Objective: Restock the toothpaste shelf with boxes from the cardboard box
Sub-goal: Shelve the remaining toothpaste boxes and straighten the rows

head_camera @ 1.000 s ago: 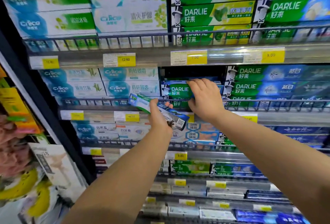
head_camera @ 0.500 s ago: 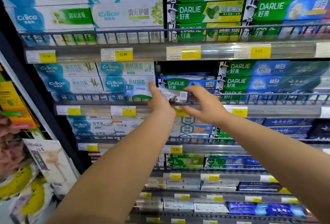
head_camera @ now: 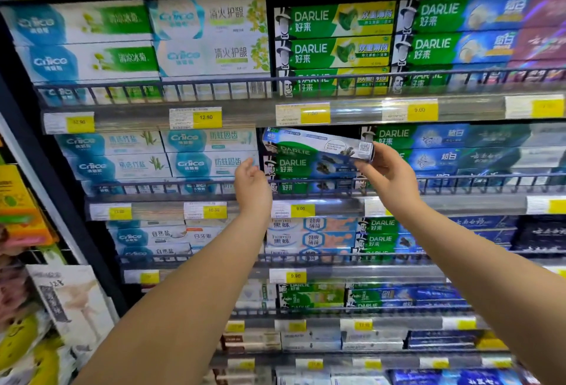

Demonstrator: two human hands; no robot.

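Now the right hand (head_camera: 387, 171) pinches one end of a Darlie toothpaste box (head_camera: 318, 145) with its fingers. That box is tilted, and its other end pokes into the shelf (head_camera: 459, 200) on top of a stack of green Darlie boxes (head_camera: 306, 167). Just beside it, the left hand (head_camera: 251, 182) is loosely open and holds nothing, near the wire rail (head_camera: 171, 187).

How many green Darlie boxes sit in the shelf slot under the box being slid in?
2 show below the tilted toothpaste box in the right hand: one full face, one behind the wire rail. More may be hidden behind. The left hand is empty.
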